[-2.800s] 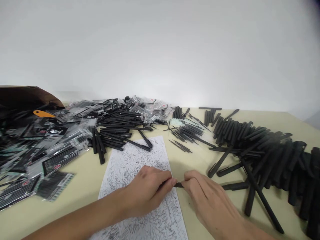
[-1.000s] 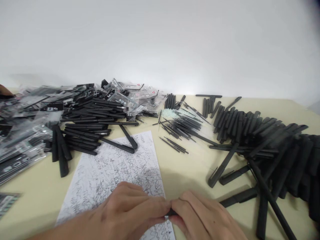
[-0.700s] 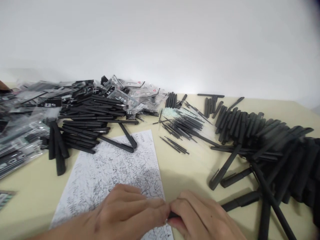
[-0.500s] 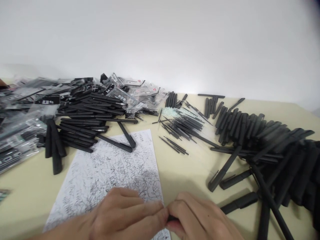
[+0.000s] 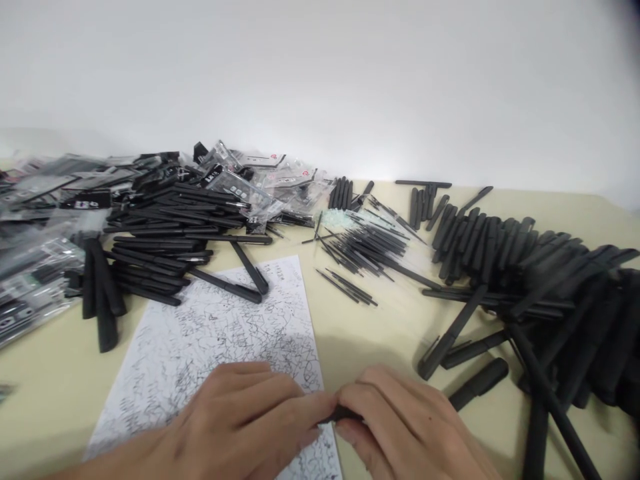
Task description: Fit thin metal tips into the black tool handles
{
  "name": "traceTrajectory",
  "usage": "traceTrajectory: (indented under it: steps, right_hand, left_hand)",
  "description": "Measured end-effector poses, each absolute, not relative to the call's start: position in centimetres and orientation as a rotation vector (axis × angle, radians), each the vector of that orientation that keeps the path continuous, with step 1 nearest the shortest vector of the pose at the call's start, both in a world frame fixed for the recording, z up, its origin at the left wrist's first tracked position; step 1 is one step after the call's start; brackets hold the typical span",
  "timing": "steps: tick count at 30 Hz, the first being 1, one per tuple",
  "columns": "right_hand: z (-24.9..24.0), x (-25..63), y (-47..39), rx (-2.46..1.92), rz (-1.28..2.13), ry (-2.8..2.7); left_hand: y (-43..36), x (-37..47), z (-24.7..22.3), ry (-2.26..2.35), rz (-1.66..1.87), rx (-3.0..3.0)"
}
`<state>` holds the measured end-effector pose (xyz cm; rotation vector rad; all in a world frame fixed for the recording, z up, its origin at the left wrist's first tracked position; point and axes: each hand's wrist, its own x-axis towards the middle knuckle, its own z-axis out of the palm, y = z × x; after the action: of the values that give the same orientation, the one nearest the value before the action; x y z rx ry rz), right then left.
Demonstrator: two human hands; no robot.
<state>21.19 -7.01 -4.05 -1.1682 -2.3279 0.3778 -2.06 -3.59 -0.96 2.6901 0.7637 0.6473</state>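
"Both hands are sitting lower in the view than in the earliest frame, and the gap between left hand (image 5: 250, 417) and right hand (image 5: 410, 423) is showing narrower now."

"What are they holding?"

"Each is pinching the same small black piece (image 5: 347, 413) between thumb and fingers, just over the right edge of the scribbled paper (image 5: 240, 333)."

"How much of it is showing?"

"Only a short middle stretch. Fingers are covering both ends, so I'm not managing to tell tip from tail, or which way it's pointing."

"And its long axis?"

"That's running sideways across the view, roughly level, from one hand to the other."

"Is anything else getting lost?"

"Left hand is hiding the paper's near part, and right hand is covering one end of a pen (image 5: 483, 383). Farther right, the heap of black pens (image 5: 595, 333) is blurring and running out of frame. Plastic packets (image 5: 35, 273) are being cut off at the left edge of the view. Everything is lying on the pale yellow bench (image 5: 360, 327)."
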Motion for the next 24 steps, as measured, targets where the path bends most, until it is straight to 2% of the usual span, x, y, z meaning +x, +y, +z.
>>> traceTrajectory:
  steps: [7, 11, 15, 24]
  right_hand:
    - [-4.0, 20.8, -7.3, -1.235, 0.244, -2.136]
    - [-3.5, 20.7, -7.0, -1.240, 0.102, -2.125]
    - [-3.4, 21.1, -6.6, -1.244, 0.240, -2.209]
    - [-4.0, 21.1, -6.9, -1.224, 0.189, -2.194]
  left_hand:
    - [-3.8, -1.8, -1.4, 0.866, 0.640, 2.566]
    - [-3.5, -2.4, -1.6, 0.980, 0.791, 2.396]
    - [-3.7, -2.8, -2.2, 1.074, 0.857, 2.303]
    - [-2.5, -1.6, -1.0, 0.936, 0.582, 2.148]
